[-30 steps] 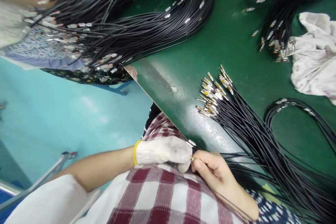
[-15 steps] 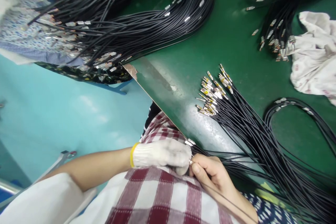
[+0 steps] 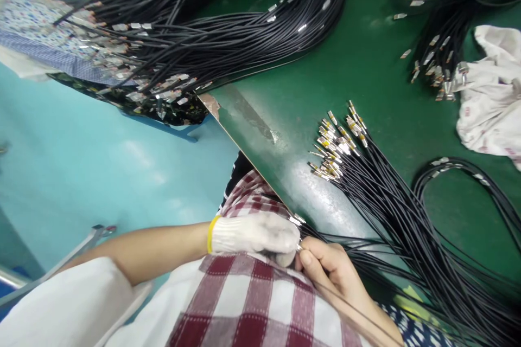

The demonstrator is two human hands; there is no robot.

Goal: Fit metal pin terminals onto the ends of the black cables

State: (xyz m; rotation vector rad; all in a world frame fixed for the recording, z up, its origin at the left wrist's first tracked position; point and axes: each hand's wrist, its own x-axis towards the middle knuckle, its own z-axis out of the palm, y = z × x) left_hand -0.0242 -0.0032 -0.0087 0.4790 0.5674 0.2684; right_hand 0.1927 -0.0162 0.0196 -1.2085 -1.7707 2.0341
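Observation:
My left hand (image 3: pixel 256 233) wears a white knit glove with a yellow cuff and is closed around the metal ends of a few thin black cables at the table's near edge. My bare right hand (image 3: pixel 331 271) pinches one thin black cable (image 3: pixel 354 312) just behind its small metal tip, right against the gloved fingers. That cable trails back along my right forearm. Both hands rest over my red and white checked clothing (image 3: pixel 252 303). A fanned bundle of black cables with gold and silver terminals (image 3: pixel 337 143) lies on the green table (image 3: pixel 293 92) just beyond my hands.
A thick mass of black cables (image 3: pixel 228 38) drapes over the table's far left edge, beside a person in patterned clothing (image 3: pixel 36 21). More cable bundles (image 3: pixel 439 27) and a crumpled white cloth (image 3: pixel 492 92) lie at the right. A cable loop (image 3: pixel 459 165) sits nearby. Teal floor lies left.
My hands have stayed together at the table edge, shifting only slightly. The view has drifted, so the table and cables sit a little further right. The other person's arm at top left is gone from sight.

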